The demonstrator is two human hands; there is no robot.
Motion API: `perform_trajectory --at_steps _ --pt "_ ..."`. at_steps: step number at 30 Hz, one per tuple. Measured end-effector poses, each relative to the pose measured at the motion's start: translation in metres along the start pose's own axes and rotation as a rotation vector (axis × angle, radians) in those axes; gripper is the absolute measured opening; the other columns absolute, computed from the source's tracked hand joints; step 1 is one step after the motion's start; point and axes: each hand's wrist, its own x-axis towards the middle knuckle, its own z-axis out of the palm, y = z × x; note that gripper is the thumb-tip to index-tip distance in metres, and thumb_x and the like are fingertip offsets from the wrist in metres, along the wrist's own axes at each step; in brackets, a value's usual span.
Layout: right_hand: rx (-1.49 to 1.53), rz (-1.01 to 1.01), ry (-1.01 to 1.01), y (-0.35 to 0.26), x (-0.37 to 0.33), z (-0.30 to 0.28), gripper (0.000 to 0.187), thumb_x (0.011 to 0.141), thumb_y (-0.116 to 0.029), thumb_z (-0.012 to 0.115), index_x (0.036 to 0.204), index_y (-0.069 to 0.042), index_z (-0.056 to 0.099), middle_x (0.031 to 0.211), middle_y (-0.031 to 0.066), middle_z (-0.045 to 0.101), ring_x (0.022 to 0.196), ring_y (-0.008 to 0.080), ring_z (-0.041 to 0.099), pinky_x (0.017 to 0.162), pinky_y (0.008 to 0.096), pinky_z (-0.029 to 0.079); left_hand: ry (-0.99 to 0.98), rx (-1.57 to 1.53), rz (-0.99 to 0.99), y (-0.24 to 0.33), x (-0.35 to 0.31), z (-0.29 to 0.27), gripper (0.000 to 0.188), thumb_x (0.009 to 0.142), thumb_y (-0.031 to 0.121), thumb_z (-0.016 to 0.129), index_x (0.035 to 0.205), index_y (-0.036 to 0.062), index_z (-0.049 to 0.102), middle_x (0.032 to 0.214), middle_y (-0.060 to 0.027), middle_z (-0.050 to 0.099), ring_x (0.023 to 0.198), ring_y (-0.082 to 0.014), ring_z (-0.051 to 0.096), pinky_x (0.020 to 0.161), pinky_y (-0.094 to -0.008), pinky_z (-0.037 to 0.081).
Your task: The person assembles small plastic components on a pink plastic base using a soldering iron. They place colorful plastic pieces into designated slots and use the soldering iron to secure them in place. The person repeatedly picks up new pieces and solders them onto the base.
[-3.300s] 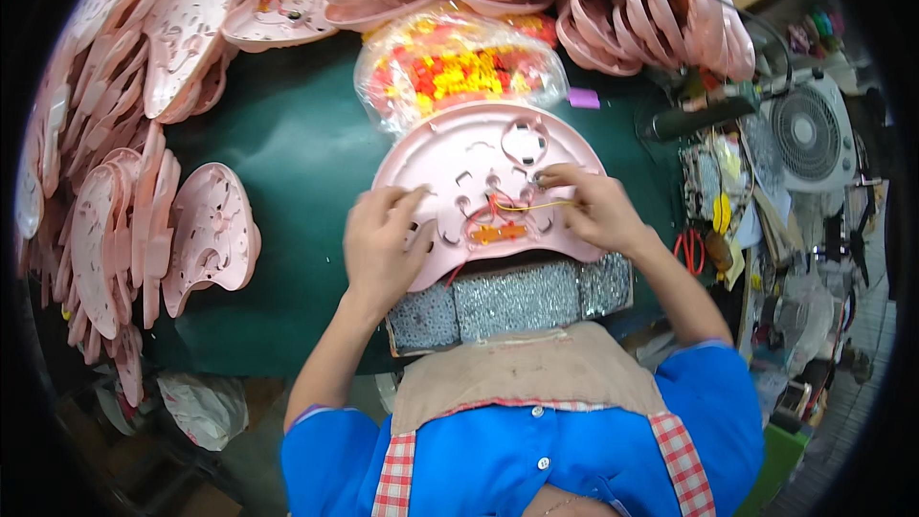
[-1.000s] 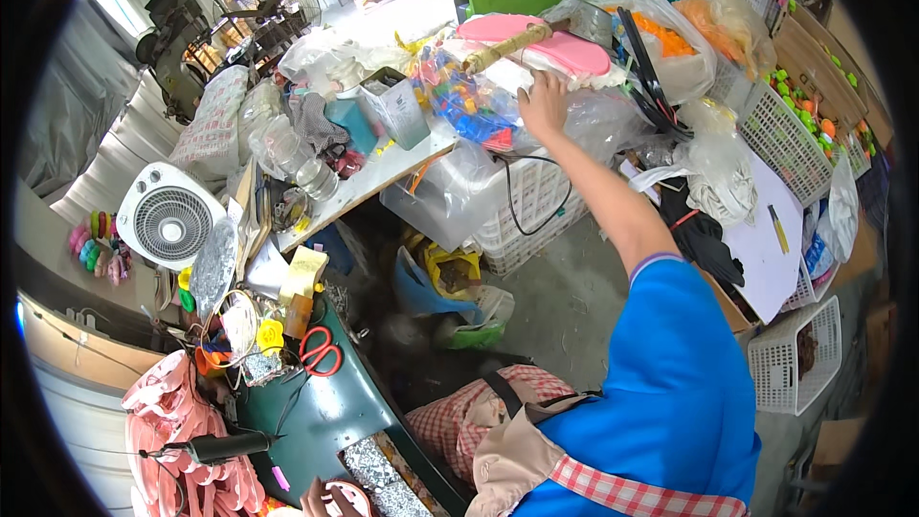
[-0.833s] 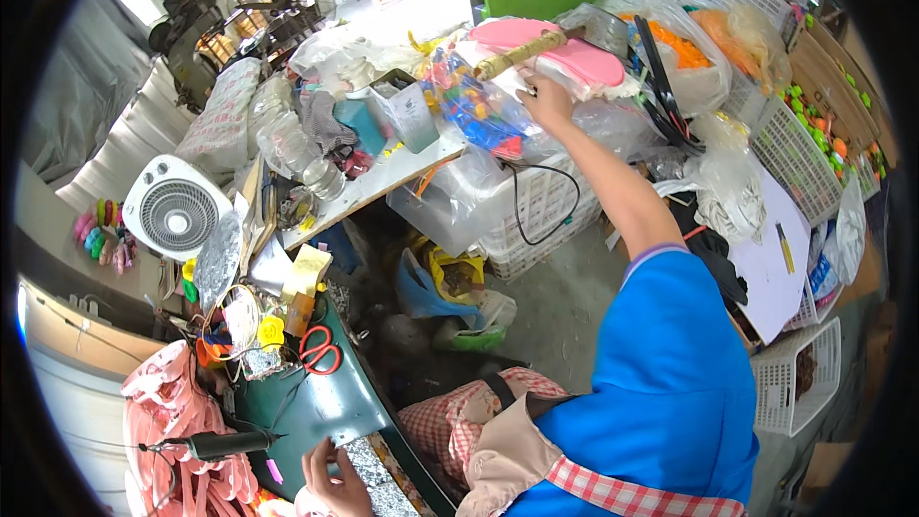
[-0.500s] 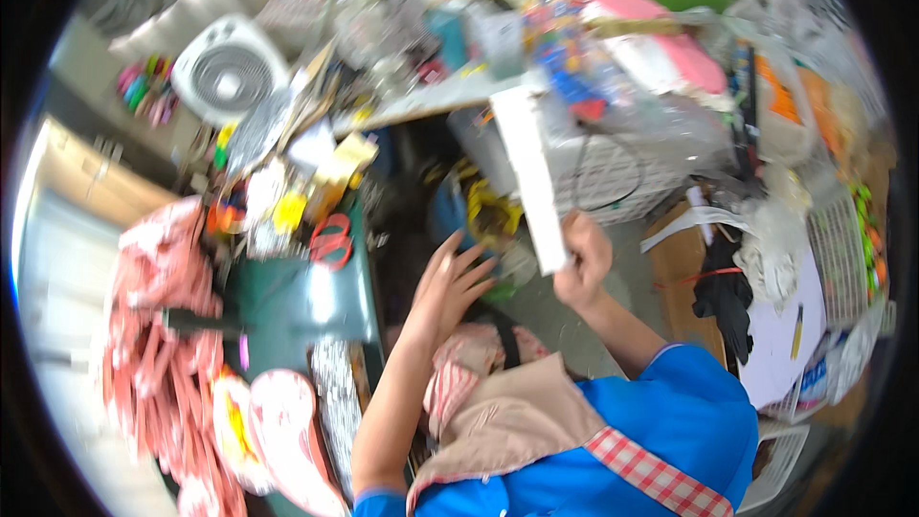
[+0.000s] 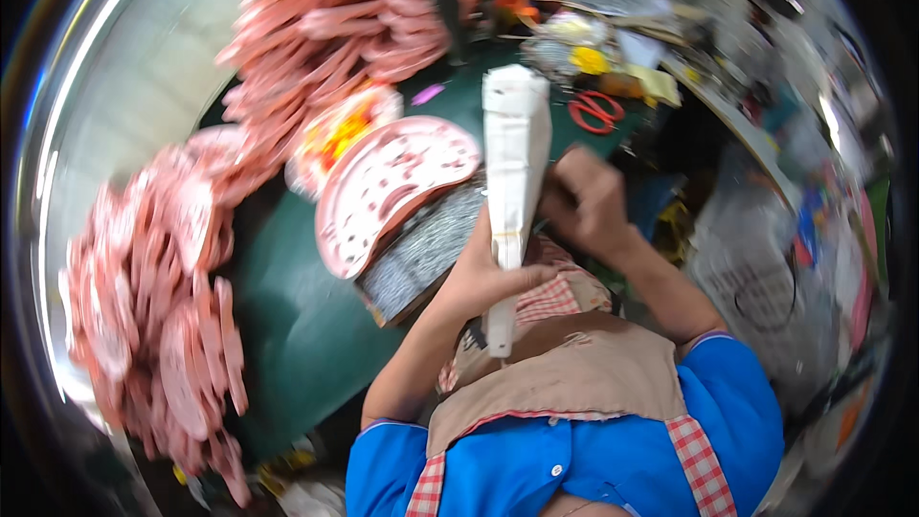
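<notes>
My left hand is closed round the lower part of a long white tapered wrapped thing, its thumb laid across the front. The thing stands nearly upright in view, its wide crumpled end away from me and its narrow end near my apron. Just right of it is my right hand, slightly blurred, with curled fingers; what they hold, if anything, is hidden. Left of my hands, a curved pink piece with dark marks lies against a grey, foil-like block on the green table.
Stacks of similar pink pieces fill the far side, and more pink pieces lie at the left. Red-handled scissors rest near the far right table edge. A yellow-orange patterned piece lies behind the curved piece. Clutter and plastic bags crowd the right.
The view has swung left toward the green table. The white wrapped thing has passed from my right hand into my left, which was open before.
</notes>
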Motion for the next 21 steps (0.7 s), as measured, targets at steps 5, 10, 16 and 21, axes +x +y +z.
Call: perform_trajectory --at_steps 5,10,16,21 --pt "0.554 0.367 0.179 0.023 0.078 0.087 0.012 0.101 -0.01 0.068 0.093 -0.001 0.066 0.074 -0.0051 0.06 0.064 -0.001 0.05 0.057 0.0192 0.039 0.121 0.0 -0.165 0.013 -0.088 -0.077 0.101 0.073 0.003 0.085 0.159 0.0051 0.03 0.105 -0.0073 0.065 0.095 -0.0127 0.062 0.082 -0.0306 0.051" --pt "1.115 0.428 0.051 -0.062 0.123 0.211 0.009 0.105 -0.009 0.063 0.103 -0.001 0.064 0.08 0.0008 0.064 0.067 0.0046 0.058 0.06 0.0219 0.046 0.37 0.025 -0.208 0.031 -0.164 -0.113 0.104 0.07 0.002 0.081 0.159 0.0028 0.028 0.102 -0.0095 0.064 0.087 -0.0146 0.062 0.078 -0.0314 0.051" --pt "1.65 0.755 -0.525 -0.094 0.124 0.277 0.004 0.106 -0.009 0.06 0.103 -0.007 0.06 0.065 -0.004 0.043 0.054 0.0082 0.043 0.059 0.0249 0.042 0.498 -0.148 -0.185 0.014 -0.225 -0.143 0.102 0.07 0.009 0.081 0.158 0.0031 0.029 0.097 -0.0077 0.063 0.087 -0.0161 0.064 0.077 -0.0331 0.052" --pt "1.481 0.892 -0.588 -0.098 0.127 0.315 0.008 0.104 -0.012 0.065 0.101 -0.006 0.061 0.061 -0.0064 0.041 0.05 0.0048 0.038 0.05 0.023 0.035 0.507 -0.038 -0.308 0.013 -0.248 -0.164 0.106 0.069 0.013 0.08 0.16 0.0035 0.027 0.099 -0.0132 0.067 0.085 -0.0222 0.067 0.076 -0.0375 0.054"
